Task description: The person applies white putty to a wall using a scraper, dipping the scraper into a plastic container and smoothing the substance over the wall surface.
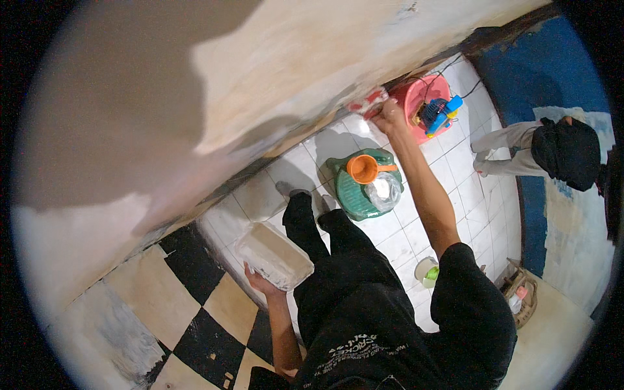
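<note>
Head view: the right hand (390, 118) pinches a flat red-and-white piece (368, 104) between its closed fingers, far off at the end of a stretched arm. The piece is up by the beige wall (266, 91); it is small and slightly blurred here, so I cannot say for certain whether it touches the plaster. The left hand (261, 283), at the near left, grips a white rectangular tub (292, 279) by its near left side, the fingers bent against it from below. The tub is tilted, its open top showing a pale, smeared inside, and it is beside the wearer's black trousers (304, 227).

Between the two hands, farther out than the tub, a green stool (351, 203) bears an orange dipper (362, 169) and, just to the right and nearer, a clear plastic bag (385, 194) with something white in it. Just right of the right hand is a pink basin (416, 97) holding a blue-and-yellow object (444, 116). The white tiled floor (400, 227) runs under all these. On its near right side is a white pail (424, 268) with something green inside, and farther right a basket (530, 305). At the far right another person in pale trousers (513, 146) is near a blue wall (536, 71). A black-and-cream checkered surface (198, 273) fills the near left.
</note>
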The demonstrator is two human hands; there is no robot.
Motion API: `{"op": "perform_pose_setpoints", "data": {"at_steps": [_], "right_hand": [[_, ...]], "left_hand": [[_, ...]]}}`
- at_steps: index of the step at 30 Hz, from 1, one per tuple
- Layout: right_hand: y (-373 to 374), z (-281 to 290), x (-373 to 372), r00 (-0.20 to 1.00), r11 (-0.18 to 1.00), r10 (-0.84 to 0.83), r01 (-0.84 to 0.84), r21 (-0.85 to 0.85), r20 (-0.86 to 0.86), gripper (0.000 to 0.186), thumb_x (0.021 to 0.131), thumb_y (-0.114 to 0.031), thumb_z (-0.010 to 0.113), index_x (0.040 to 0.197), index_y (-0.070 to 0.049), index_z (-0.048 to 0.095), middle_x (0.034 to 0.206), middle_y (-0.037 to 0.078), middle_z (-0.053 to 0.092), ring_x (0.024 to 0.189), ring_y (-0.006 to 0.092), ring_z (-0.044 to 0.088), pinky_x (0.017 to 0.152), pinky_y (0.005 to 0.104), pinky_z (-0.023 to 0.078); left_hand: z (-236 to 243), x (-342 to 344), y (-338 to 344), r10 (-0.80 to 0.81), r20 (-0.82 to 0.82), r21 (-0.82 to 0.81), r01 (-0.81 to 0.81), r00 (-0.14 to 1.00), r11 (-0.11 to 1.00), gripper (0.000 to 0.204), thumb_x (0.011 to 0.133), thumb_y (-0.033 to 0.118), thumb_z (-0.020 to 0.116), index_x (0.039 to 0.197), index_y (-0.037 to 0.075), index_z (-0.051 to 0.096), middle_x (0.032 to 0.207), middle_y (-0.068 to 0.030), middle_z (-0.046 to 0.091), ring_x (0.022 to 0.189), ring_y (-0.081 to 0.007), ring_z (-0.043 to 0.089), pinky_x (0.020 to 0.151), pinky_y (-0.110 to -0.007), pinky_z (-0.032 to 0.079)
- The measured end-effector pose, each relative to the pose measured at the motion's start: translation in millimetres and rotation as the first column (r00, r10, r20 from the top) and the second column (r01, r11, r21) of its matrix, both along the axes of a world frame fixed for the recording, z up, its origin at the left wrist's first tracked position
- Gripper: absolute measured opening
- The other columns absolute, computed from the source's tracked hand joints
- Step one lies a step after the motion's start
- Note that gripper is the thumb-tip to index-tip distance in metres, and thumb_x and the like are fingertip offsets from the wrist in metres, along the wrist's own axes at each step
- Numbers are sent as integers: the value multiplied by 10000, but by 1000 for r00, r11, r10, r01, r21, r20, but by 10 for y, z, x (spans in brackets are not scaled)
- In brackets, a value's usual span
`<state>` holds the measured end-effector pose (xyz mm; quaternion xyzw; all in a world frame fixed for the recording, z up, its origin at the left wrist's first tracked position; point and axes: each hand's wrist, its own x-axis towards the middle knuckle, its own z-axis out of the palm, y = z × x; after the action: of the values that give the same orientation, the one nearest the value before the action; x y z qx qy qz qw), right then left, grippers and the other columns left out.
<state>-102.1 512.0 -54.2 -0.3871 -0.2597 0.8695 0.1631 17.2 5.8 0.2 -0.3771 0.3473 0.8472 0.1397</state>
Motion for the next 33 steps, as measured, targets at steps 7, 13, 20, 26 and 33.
{"op": "perform_pose_setpoints", "data": {"at_steps": [7,13,20,26,33], "right_hand": [[-368,-1764,-252,981,975,-160,174,-138,107,175,945,-50,356,1083,-70,462,1009,167,540,816,352,592,675,571,544],[-388,-1616,-402,998,996,-47,44,-75,-38,352,867,78,310,1195,2,413,1143,213,524,1004,390,570,833,594,502],[-373,-777,-347,995,993,51,-59,-100,-84,354,844,86,298,1168,10,417,1137,222,513,975,380,588,746,491,568],[-581,369,-258,996,987,-32,18,-160,-85,412,841,123,318,1248,89,377,1258,241,465,1187,383,467,1033,539,400],[-783,652,170,985,988,-31,4,-156,-167,311,884,67,348,1177,79,453,1198,218,527,1123,333,531,981,490,447]], "left_hand": [[152,-25,-13,36,9,-19,-36,999,999,618,894,475,427,1341,49,407,1336,-135,460,1208,-325,454,1013,-448,370],[79,31,-91,99,59,-81,-94,993,992,623,893,478,428,1349,56,397,1344,-129,449,1227,-321,433,1011,-457,371],[207,-76,65,30,27,-6,-30,999,1000,625,900,484,410,1359,60,395,1333,-113,469,1199,-318,464,1019,-439,369],[294,-137,157,-55,-138,63,64,989,996,615,914,488,384,1350,57,410,1324,-116,479,1188,-309,478,1018,-426,375],[121,-77,29,24,-40,26,-23,999,999,610,916,490,382,1334,49,431,1316,-113,491,1183,-304,483,1011,-419,383]]}}
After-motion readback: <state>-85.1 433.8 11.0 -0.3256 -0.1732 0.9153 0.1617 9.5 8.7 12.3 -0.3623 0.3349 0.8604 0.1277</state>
